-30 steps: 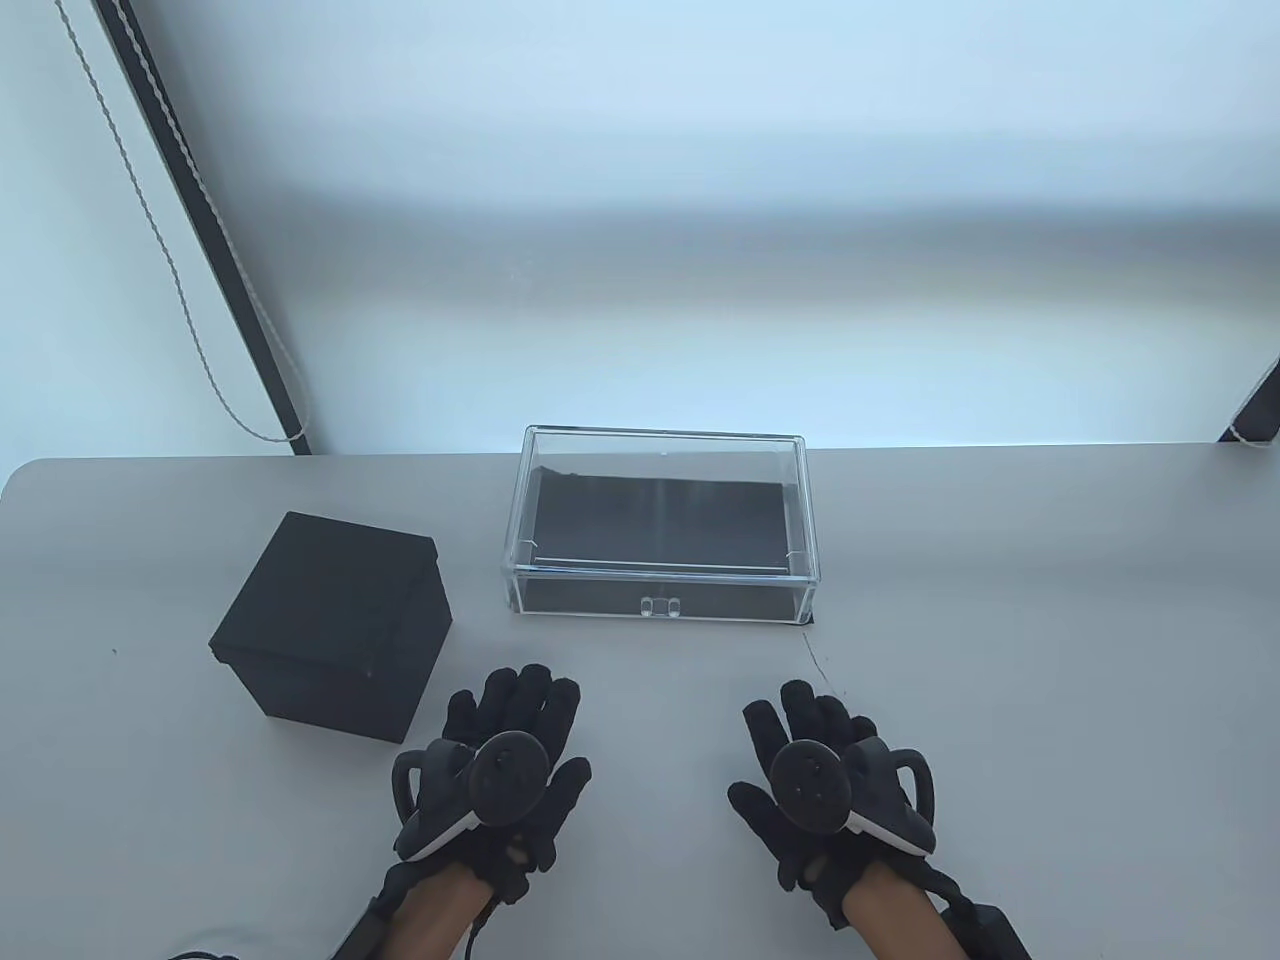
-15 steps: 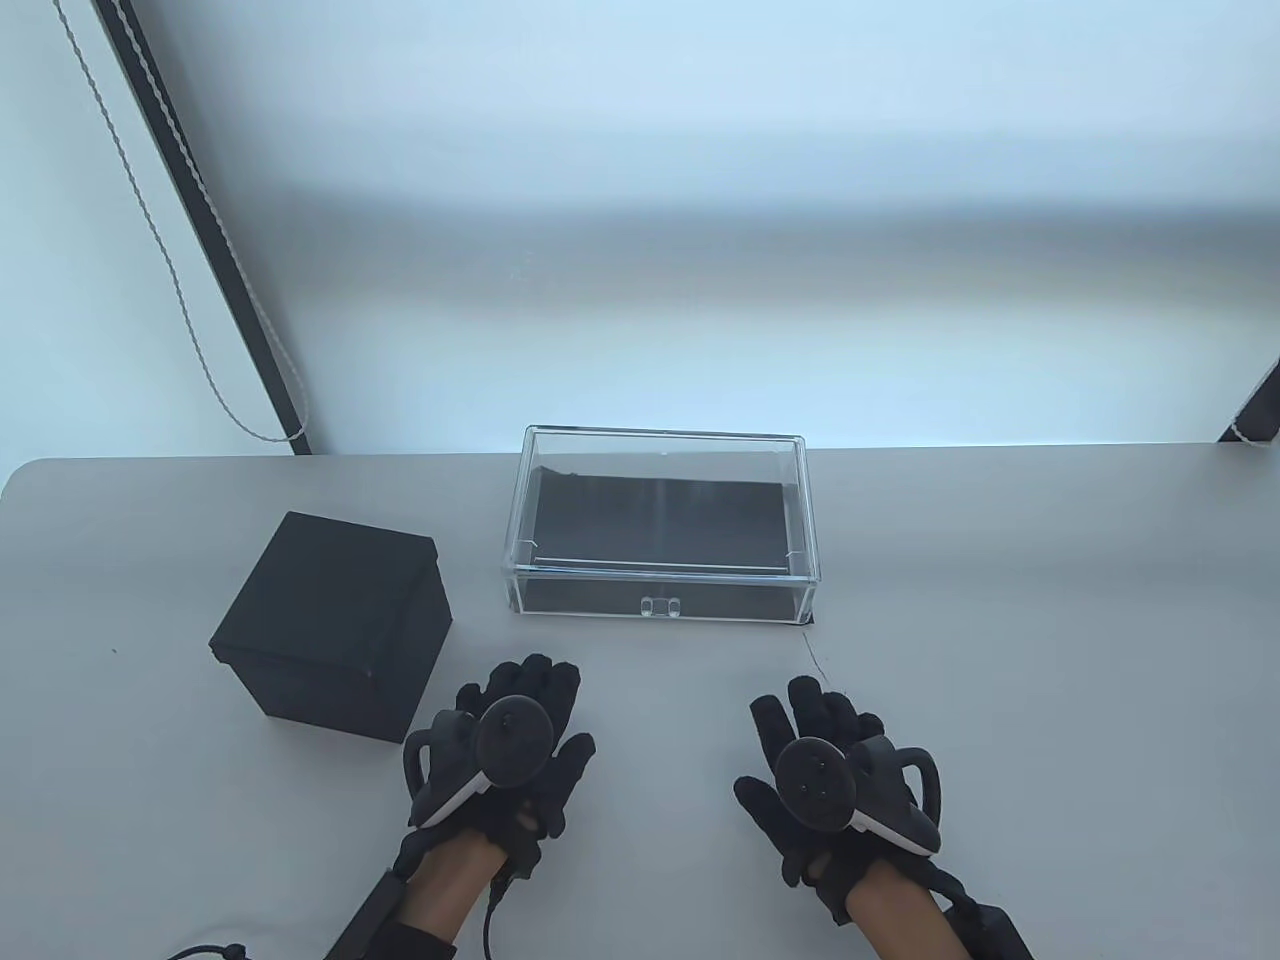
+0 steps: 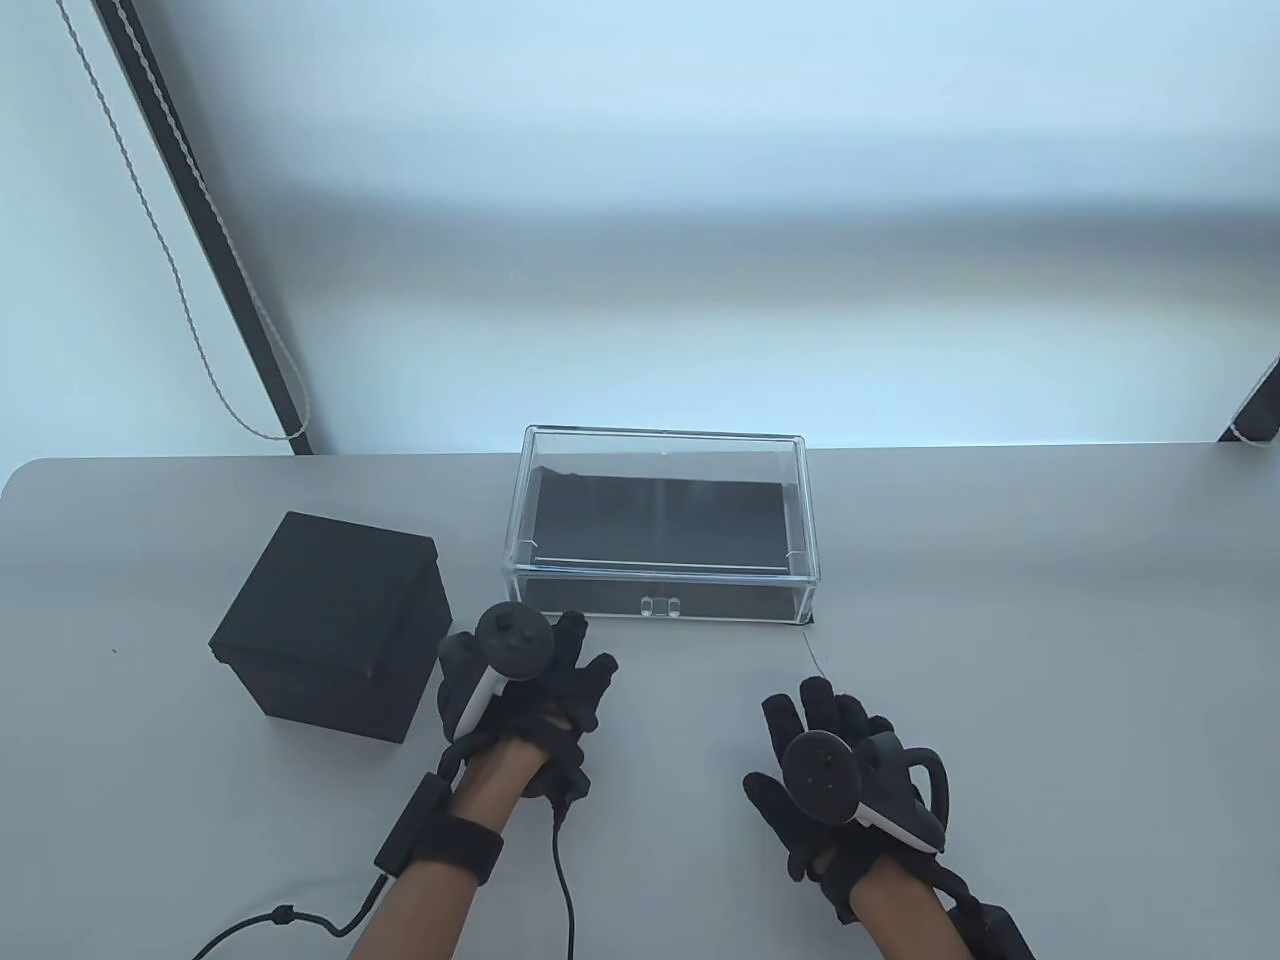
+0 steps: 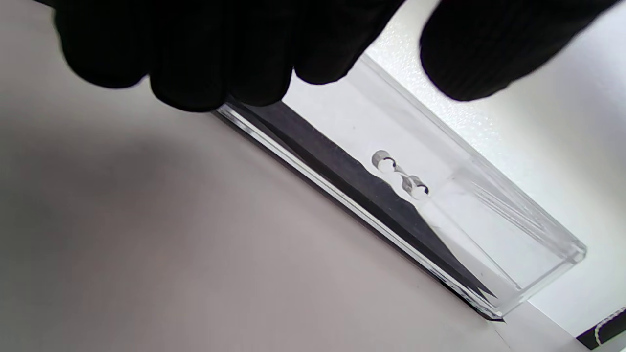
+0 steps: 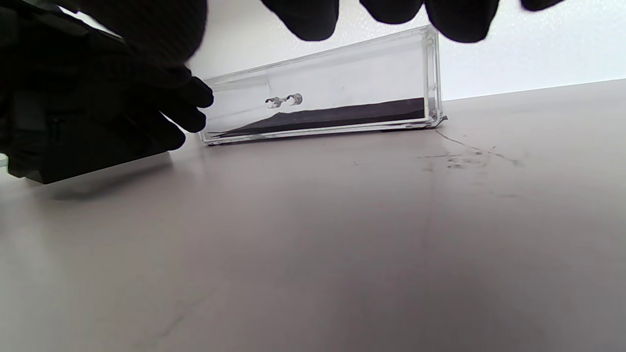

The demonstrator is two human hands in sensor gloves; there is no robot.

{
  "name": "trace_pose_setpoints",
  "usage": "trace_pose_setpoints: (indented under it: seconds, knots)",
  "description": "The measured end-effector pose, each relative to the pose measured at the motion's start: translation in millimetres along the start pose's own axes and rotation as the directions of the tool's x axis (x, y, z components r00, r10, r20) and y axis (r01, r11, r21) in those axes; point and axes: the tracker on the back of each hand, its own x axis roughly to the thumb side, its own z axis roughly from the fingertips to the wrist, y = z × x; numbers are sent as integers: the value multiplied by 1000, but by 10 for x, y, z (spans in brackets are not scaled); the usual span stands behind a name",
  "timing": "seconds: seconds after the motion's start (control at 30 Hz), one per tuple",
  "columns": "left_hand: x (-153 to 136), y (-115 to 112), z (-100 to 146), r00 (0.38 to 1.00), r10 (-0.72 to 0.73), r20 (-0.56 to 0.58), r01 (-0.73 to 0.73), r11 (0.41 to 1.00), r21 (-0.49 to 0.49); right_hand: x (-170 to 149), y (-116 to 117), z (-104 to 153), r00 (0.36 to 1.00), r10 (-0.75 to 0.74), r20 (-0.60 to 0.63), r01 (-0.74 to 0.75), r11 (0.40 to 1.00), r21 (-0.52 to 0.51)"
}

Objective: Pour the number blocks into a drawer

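Observation:
A clear acrylic drawer case with a dark floor stands shut at the table's middle back, its small clear handle facing me. A closed black box stands to its left. No number blocks are in sight. My left hand hovers with spread fingers between the black box and the drawer's front left corner, holding nothing. The left wrist view shows its fingers just short of the drawer front, left of the handle. My right hand lies flat and empty on the table, in front of the drawer's right end.
The grey table ends just behind the drawer case. A thin dark scratch runs from the case's front right corner. My left glove's cable trails on the table at the bottom left.
My left hand has lifted and moved forward toward the drawer's front left corner. My right hand has stayed almost still, drifting slightly right.

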Motion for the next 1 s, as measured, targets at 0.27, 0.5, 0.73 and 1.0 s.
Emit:
trace_pose_setpoints:
  seconds: [0.27, 0.5, 0.73, 1.0]
  knots:
    - [41, -60, -314, 975, 167, -145, -171, 985, -11, -38, -20, 3, 1000, -11, -19, 11, 1000, -5]
    - [139, -213, -511, 938, 247, -243, -264, 964, -41, -54, -27, 7, 999, -19, -33, 19, 1000, -1]
    - [203, -422, -616, 851, 391, -352, -432, 901, -45, -69, -35, 8, 999, -23, -43, 23, 1000, -1]
    - [137, -597, -681, 723, 528, -445, -593, 805, -7, -76, -30, 5, 999, -26, -43, 26, 1000, 7]
